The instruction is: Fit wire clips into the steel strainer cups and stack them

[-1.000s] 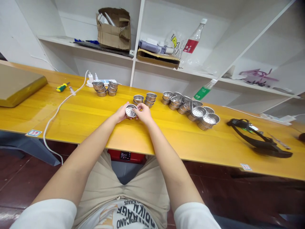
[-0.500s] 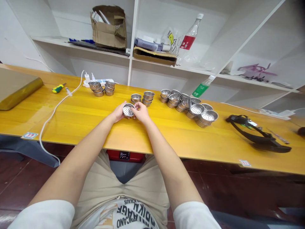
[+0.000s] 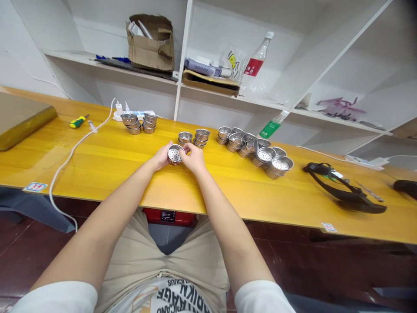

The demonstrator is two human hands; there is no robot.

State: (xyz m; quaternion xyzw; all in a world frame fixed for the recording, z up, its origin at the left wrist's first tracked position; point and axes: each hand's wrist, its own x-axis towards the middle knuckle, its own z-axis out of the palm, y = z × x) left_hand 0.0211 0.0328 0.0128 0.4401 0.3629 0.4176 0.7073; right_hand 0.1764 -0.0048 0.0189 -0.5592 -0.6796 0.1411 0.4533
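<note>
Between my hands is a small round metal strainer cup [image 3: 175,154] with a perforated bottom, its open side tilted toward me. My left hand [image 3: 162,157] grips it from the left side. On its right rim the fingers of my right hand [image 3: 193,157] are closed, thumb near the inner wall. Just behind my hands stand two short stacks of like metal strainer cups [image 3: 201,135], partly covered by the right hand. A larger group of stacked strainer cups [image 3: 265,155] stands to the right, and two more stacks [image 3: 149,123] are at the back left.
A green-and-yellow screwdriver [image 3: 78,121] and a white cable [image 3: 70,152] lie on the left of the yellow table [image 3: 110,174]. A black headset [image 3: 345,187] rests on the right. Behind, white shelves hold a cardboard box [image 3: 150,43] and a plastic bottle [image 3: 257,61].
The view has shifted slightly. Both hands still hold the strainer cup in front of me, with the right fingers moved a little along its rim.
</note>
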